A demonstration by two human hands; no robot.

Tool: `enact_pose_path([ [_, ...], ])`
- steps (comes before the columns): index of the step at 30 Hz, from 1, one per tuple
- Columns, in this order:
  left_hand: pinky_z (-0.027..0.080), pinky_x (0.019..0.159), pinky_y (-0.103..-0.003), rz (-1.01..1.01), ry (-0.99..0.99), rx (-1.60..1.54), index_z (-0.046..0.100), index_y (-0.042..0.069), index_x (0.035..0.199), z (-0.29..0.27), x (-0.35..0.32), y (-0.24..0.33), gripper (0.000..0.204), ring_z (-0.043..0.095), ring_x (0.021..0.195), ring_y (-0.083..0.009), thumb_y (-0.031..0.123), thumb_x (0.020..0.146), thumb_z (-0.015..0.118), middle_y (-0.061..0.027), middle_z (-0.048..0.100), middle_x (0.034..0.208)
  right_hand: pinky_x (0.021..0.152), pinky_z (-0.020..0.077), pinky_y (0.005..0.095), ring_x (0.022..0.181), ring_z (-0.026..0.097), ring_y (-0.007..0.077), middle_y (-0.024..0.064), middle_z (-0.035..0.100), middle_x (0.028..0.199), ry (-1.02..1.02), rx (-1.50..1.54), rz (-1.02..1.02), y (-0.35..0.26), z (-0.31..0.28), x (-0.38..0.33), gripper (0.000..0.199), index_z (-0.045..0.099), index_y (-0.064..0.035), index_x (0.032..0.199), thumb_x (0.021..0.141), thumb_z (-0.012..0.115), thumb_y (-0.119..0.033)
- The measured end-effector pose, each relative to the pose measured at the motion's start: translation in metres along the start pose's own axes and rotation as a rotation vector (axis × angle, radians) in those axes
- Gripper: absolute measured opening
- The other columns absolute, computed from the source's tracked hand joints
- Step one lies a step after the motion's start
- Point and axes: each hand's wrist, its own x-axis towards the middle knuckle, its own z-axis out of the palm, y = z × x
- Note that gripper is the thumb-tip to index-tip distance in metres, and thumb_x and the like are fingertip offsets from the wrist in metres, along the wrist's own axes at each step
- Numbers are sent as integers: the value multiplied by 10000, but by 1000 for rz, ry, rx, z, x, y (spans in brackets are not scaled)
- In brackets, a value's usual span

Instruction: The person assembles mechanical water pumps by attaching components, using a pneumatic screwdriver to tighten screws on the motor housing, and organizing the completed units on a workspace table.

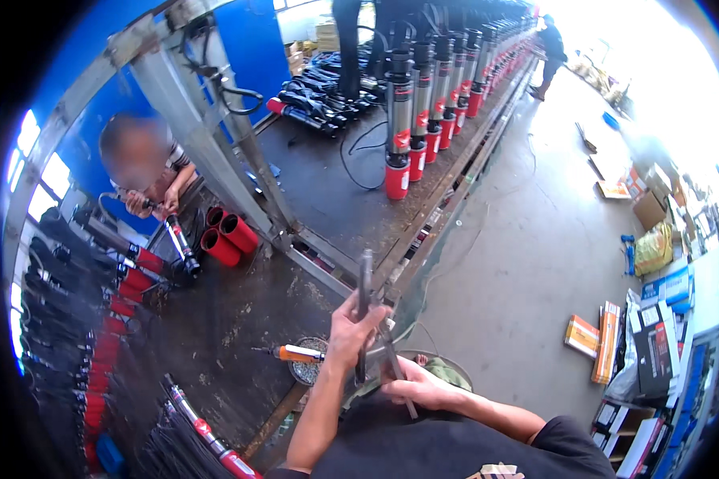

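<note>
My left hand (349, 331), raised over the bench's near corner, is closed around a long, narrow, dark metal strip (365, 275) standing nearly upright. My right hand (418, 385), lower and closer to my body, pinches a flat grey metal strip (393, 361) that slants up toward the left hand. The two strips come close together near my left fingers; whether they touch I cannot tell. Just left of my left forearm, an orange and white electric screwdriver (297, 353) lies across a round bowl (302, 375) of small metal parts.
Red and silver cylindrical pumps (399, 120) stand in a long row along the bench. At left, a co-worker (148, 164) handles another pump beside red cylinders (236, 233). A steel frame post (192, 120) rises between us. Boxes (607, 339) lie on the floor at right.
</note>
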Motion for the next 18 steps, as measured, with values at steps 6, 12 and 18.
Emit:
enact_pose_path([
  [6, 364, 443, -195, 196, 92, 58, 415, 81, 1509, -12, -34, 1, 727, 491, 496, -38, 159, 885, 780, -15, 660, 700, 553, 420, 242, 634, 493, 67, -21, 507, 813, -15, -178, 167, -11, 25, 12, 290, 479, -67, 1118, 968, 667, -229],
  [12, 376, 473, -205, 257, 531, -74, 571, 63, 1348, -67, -74, -9, 475, 510, 535, -50, 110, 895, 707, 23, 571, 709, 811, 515, 317, 947, 592, 131, 64, 578, 1065, -328, -158, 132, 11, 25, 69, 430, 474, -15, 1316, 1063, 515, -360],
  [18, 351, 418, -270, 315, 1074, -180, 633, 53, 1233, -193, -174, -36, 427, 401, 463, -85, 281, 872, 653, 20, 434, 599, 1085, 391, 518, 1391, 409, 417, 284, 368, 1515, 143, -1602, -271, 73, 47, 171, 1308, 285, -4, 1518, 514, 939, -527],
])
